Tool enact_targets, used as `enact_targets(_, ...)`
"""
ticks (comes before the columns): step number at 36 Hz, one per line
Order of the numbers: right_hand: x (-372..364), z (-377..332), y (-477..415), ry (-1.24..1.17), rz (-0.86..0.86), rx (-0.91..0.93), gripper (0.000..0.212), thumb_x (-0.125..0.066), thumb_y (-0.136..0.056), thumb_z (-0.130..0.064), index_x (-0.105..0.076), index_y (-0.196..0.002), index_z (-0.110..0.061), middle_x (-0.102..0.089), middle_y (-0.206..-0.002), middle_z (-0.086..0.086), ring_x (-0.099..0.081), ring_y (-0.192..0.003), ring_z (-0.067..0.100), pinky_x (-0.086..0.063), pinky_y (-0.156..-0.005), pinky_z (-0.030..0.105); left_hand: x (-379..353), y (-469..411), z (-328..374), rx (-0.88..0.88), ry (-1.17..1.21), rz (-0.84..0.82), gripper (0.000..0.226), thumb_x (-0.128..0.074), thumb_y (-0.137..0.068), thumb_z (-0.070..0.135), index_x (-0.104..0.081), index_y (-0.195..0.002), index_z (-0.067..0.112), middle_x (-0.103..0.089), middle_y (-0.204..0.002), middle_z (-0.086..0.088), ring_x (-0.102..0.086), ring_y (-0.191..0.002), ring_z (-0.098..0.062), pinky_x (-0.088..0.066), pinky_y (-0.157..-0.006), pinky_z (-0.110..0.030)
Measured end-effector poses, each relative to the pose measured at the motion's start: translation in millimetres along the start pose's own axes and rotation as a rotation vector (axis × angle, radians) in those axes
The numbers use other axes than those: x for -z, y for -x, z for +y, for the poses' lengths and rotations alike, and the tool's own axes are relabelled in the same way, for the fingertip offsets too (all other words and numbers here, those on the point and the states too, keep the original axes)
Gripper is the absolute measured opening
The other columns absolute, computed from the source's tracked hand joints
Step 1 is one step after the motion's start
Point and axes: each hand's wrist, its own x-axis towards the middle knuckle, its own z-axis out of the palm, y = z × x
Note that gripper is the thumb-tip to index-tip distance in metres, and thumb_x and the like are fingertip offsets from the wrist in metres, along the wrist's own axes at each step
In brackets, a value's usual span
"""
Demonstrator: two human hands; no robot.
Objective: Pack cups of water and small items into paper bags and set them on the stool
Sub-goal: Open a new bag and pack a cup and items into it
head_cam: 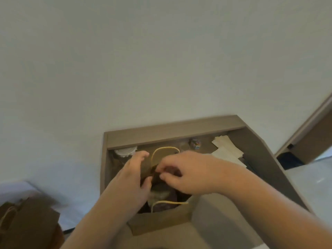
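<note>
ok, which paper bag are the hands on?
The centre bag, open, left hand and right hand at its mouth; the lower-left bag sits untouched.

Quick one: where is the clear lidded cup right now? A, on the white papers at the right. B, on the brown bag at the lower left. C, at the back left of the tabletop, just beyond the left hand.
C: the lidded cup stands at the back left corner of the tabletop, just beyond the left hand that holds the open paper bag. The white papers bear no cup.
</note>
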Motion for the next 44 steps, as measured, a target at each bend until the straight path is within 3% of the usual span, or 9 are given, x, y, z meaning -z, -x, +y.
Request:
enact_targets(5,7.6,79.1,45.5,-0.404,0.466,-0.139,0.016,-0.057,-0.106,-0.034,-0.068,-0.11,-0.045,-0.067,-0.099,-0.026,-0.063,-0.097,-0.003,-0.051,-0.079,0.011,20.2,13.3,33.8,-0.127,-0.135,0.063,0.047,-0.074,-0.09,0.037,-0.038,-0.114,0.055,-0.029,-0.157,0.034,-0.038,-0.142,0.002,-0.04,-0.116,-0.03)
enact_targets(8,-21.2,156.3,49.5,-0.428,0.57,-0.415,0.017,-0.059,-0.104,-0.029,-0.069,-0.095,-0.04,-0.069,-0.087,-0.017,-0.065,-0.083,0.005,-0.05,-0.07,0.021,29.6,19.9,56.5,-0.229,-0.056,0.2,0.056,-0.077,-0.084,0.021,-0.045,-0.12,0.05,-0.039,-0.152,0.032,-0.051,-0.132,0.001,-0.05,-0.102,-0.028)
enact_targets(11,-62.8,234.2,53.0,-0.271,0.485,-0.706,0.012,-0.06,-0.103,-0.033,-0.069,-0.111,-0.032,-0.068,-0.107,-0.009,-0.065,-0.093,0.01,-0.056,-0.086,0.03,35.4,21.6,77.4,-0.331,-0.035,0.239,0.048,-0.065,-0.09,0.026,-0.049,-0.13,0.047,-0.044,-0.151,0.03,-0.05,-0.134,0.001,-0.052,-0.091,-0.027)
enact_targets(16,-107.6,321.0,77.4,-0.178,0.42,-0.916,0.037,-0.061,-0.098,-0.039,-0.063,-0.133,-0.025,-0.053,-0.109,-0.006,-0.059,-0.09,0.013,-0.051,-0.082,0.03,12.9,2.2,103.2,-0.444,-0.365,0.092,0.055,-0.046,-0.096,0.06,-0.045,-0.149,0.044,-0.034,-0.163,0.02,-0.036,-0.151,-0.009,-0.047,-0.108,-0.049)
enact_targets(20,-120.5,352.2,80.4,-0.195,0.34,-0.984,0.041,-0.057,-0.101,-0.039,-0.056,-0.139,-0.024,-0.054,-0.118,0.0,-0.058,-0.094,0.019,-0.049,-0.085,0.034,-27.2,-14.0,128.4,-0.534,-0.498,0.014,0.058,-0.053,-0.092,0.056,-0.055,-0.147,0.039,-0.04,-0.163,0.009,-0.035,-0.153,-0.018,-0.035,-0.118,-0.043)
enact_targets(23,-127.4,370.3,71.4,-0.196,0.271,-1.011,0.042,-0.051,-0.104,-0.039,-0.051,-0.141,-0.02,-0.056,-0.127,0.007,-0.063,-0.101,0.025,-0.054,-0.089,0.039,-52.9,-24.3,143.7,-0.612,-0.519,-0.017,0.057,-0.056,-0.089,0.054,-0.058,-0.143,0.038,-0.045,-0.161,0.005,-0.039,-0.151,-0.021,-0.031,-0.117,-0.043)
enact_targets(27,-133.2,382.5,59.4,-0.154,0.318,-1.067,0.031,-0.049,-0.106,-0.033,-0.046,-0.134,-0.018,-0.057,-0.122,0.009,-0.064,-0.098,0.028,-0.053,-0.077,0.04,-74.1,-33.5,151.7,-0.642,-0.465,-0.026,0.052,-0.061,-0.089,0.052,-0.061,-0.138,0.037,-0.05,-0.156,0.005,-0.046,-0.147,-0.019,-0.039,-0.112,-0.041)
enact_targets(38,-137.3,398.6,51.3,0.067,0.162,-1.082,0.015,-0.057,-0.101,-0.017,-0.062,-0.115,-0.018,-0.071,-0.099,0.001,-0.072,-0.089,0.021,-0.06,-0.075,0.037,-87.0,-43.8,162.1,-0.559,-0.442,-0.046,0.048,-0.06,-0.09,0.051,-0.064,-0.135,0.036,-0.059,-0.145,0.01,-0.059,-0.133,-0.014,-0.06,-0.094,-0.042)
enact_targets(44,-127.5,395.9,48.8,0.259,0.043,-0.988,0.032,-0.054,-0.101,-0.012,-0.058,-0.133,-0.017,-0.067,-0.122,0.003,-0.07,-0.106,0.022,-0.054,-0.076,0.036,-84.2,-43.0,159.4,-0.52,-0.433,-0.09,0.05,-0.061,-0.09,0.052,-0.061,-0.138,0.039,-0.059,-0.14,0.017,-0.061,-0.126,-0.008,-0.059,-0.092,-0.036)
